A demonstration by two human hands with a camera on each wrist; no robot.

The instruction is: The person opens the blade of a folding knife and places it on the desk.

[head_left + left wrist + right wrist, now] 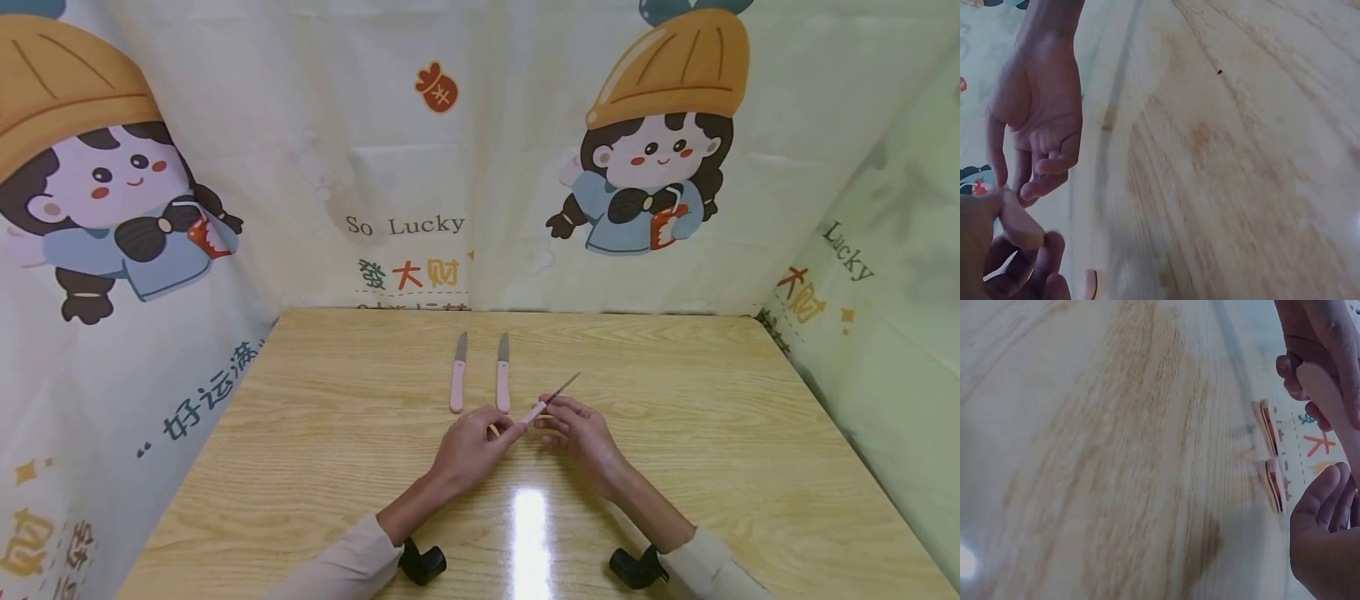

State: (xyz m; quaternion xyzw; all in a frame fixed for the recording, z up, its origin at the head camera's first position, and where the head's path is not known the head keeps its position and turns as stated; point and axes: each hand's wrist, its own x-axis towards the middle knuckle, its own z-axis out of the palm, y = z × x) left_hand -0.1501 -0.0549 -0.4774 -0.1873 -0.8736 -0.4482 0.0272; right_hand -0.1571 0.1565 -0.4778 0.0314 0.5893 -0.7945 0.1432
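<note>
A small knife with a pink handle (534,412) is held above the table, its thin blade (564,386) slanting up to the right. My left hand (472,446) pinches the handle near its rear end, between thumb and fingers. At the front of the handle, by the blade, my right hand (588,442) pinches it with thumb and fingertip. In the left wrist view the handle's rounded end (1019,228) shows below the right hand (1044,119). The right wrist view shows the handle (1322,390) running between both hands; the blade is out of sight there.
Two more pink-handled knives, one left (457,387) and one right (503,387), lie side by side beyond my hands, blades pointing away. The wooden table (337,467) ends at printed cloth curtains (517,167) behind and at both sides.
</note>
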